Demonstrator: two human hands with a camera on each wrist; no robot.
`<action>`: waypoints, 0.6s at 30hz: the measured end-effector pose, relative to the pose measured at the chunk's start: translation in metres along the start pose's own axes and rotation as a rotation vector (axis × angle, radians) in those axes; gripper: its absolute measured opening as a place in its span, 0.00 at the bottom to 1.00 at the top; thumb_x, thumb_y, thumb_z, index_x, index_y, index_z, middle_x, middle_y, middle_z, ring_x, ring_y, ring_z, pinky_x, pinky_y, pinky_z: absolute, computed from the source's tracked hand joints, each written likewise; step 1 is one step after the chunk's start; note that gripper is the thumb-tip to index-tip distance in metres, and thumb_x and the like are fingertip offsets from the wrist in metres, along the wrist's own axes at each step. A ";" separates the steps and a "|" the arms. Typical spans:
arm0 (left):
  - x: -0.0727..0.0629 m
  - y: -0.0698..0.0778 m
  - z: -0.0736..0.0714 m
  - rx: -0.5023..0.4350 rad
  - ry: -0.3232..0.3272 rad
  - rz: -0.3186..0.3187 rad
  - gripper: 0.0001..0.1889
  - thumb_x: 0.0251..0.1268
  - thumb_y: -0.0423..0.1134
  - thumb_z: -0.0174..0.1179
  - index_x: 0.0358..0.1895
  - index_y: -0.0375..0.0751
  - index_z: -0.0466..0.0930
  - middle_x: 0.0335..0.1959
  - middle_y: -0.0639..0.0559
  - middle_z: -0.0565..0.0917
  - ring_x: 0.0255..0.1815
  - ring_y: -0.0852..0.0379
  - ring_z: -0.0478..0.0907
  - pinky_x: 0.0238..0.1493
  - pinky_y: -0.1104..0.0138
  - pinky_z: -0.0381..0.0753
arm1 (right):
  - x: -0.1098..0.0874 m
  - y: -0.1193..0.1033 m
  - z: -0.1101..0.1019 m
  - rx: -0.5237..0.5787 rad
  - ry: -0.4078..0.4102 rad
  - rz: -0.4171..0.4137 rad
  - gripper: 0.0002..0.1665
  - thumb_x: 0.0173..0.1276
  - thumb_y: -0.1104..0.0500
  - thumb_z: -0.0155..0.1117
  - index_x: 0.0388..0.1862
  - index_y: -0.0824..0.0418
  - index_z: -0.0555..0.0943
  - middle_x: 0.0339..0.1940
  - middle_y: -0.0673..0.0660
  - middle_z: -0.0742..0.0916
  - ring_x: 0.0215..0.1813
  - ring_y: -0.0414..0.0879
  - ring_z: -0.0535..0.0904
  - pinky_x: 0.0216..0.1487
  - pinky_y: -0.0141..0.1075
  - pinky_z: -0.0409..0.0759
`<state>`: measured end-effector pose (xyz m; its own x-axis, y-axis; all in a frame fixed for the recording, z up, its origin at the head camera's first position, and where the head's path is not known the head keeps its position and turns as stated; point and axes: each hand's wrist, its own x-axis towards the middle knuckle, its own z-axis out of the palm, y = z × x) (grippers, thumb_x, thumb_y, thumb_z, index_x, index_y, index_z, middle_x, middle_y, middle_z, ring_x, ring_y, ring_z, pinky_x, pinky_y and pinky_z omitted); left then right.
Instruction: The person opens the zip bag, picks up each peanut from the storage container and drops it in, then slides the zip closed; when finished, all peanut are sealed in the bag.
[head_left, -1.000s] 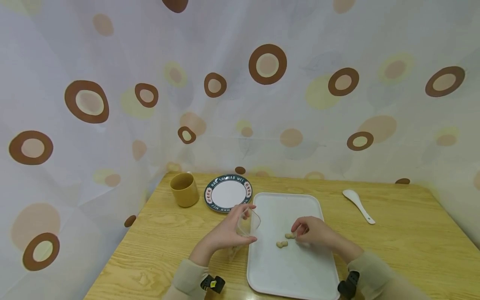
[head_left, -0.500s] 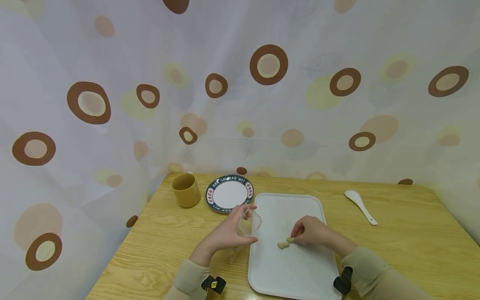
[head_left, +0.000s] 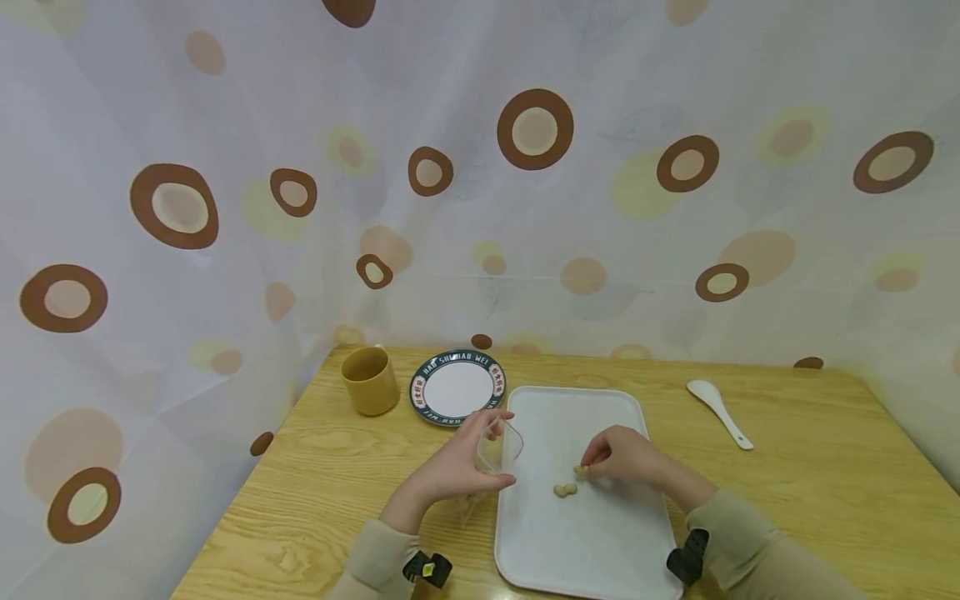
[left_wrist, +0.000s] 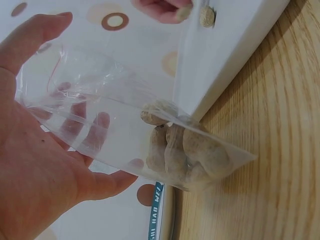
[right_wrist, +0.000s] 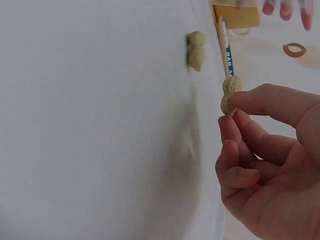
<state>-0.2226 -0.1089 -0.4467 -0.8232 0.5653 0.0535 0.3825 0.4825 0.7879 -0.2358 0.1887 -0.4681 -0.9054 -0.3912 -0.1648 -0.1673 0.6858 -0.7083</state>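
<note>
My left hand [head_left: 450, 467] holds a clear plastic bag [left_wrist: 120, 120] upright beside the tray, fingers and thumb curved round its spread mouth. Several unshelled peanuts [left_wrist: 172, 150] are gathered in the bottom of the bag, low over the wooden tabletop. Over the middle of the white tray [head_left: 585, 542], my right hand [head_left: 628, 458] pinches one peanut [right_wrist: 230, 95] between thumb and fingertips. Another peanut [head_left: 566, 490] lies on the tray just to the left of that hand.
Behind the left hand is a plate with a dark green rim [head_left: 422, 403]. A mustard-yellow mug [head_left: 372, 387] stands at the back left of the table. To the tray's right lies a white spoon [head_left: 717, 410]. A patterned curtain [head_left: 480, 208] hangs behind the table.
My right hand has taken a peanut from the tray between thumb and fingers and raised it slightly, away from the other peanut. My left hand keeps its hold on the bag.
</note>
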 end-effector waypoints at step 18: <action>0.001 0.002 0.002 0.014 -0.002 0.007 0.42 0.55 0.47 0.72 0.73 0.52 0.58 0.64 0.46 0.67 0.62 0.53 0.66 0.61 0.53 0.71 | 0.000 -0.086 -0.024 0.320 -0.002 -0.138 0.16 0.69 0.54 0.66 0.49 0.64 0.84 0.42 0.53 0.87 0.46 0.46 0.80 0.54 0.41 0.79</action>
<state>-0.2222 -0.1060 -0.4465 -0.8197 0.5698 0.0578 0.3942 0.4881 0.7787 -0.2312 0.1441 -0.3902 -0.8819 -0.4684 -0.0533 -0.1572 0.3988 -0.9034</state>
